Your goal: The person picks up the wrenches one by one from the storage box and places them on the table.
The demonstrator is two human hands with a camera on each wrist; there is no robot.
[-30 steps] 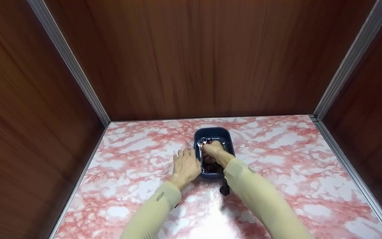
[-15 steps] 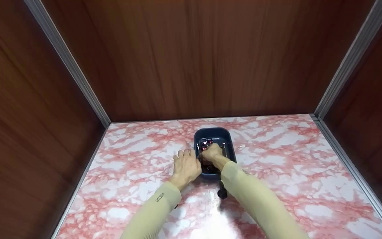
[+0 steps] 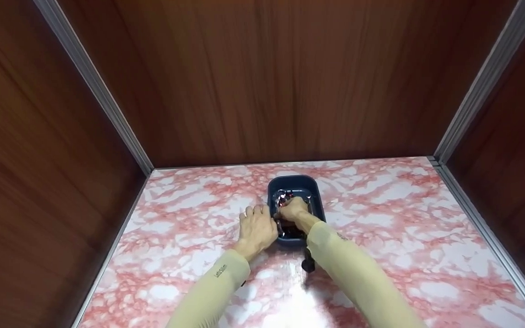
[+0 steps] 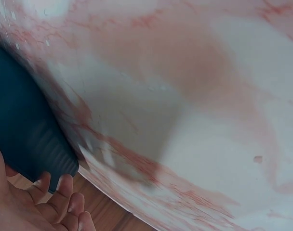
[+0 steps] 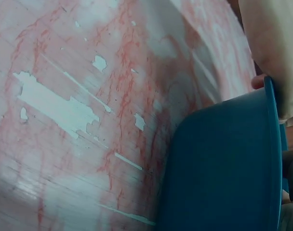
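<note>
A dark blue rectangular bin (image 3: 295, 182) stands on the marbled table, with small glossy pieces (image 3: 284, 196) inside that glint red and clear. My right hand (image 3: 294, 209) reaches down into it, back uppermost. Its fingertips are hidden among the pieces, so I cannot tell whether they pinch one. Alongside the bin's left wall lies my left hand (image 3: 257, 228), fingers extended and slightly spread, thumb side right at the rim. In the left wrist view its loosely bent fingers (image 4: 64, 192) are beside the blue wall. The right wrist view shows the bin's outer wall (image 5: 223, 163).
Red-and-white marbled tabletop (image 3: 404, 228) surrounds the bin. Brown wood-grain panels (image 3: 262, 82) with grey metal corner strips (image 3: 98, 91) enclose the back and sides. A small black round-ended piece (image 3: 308, 264) shows below the right sleeve.
My right hand has shifted slightly toward the near side of the bin, baring more of the glossy pieces at the far side. The left hand and the bin stay in place.
</note>
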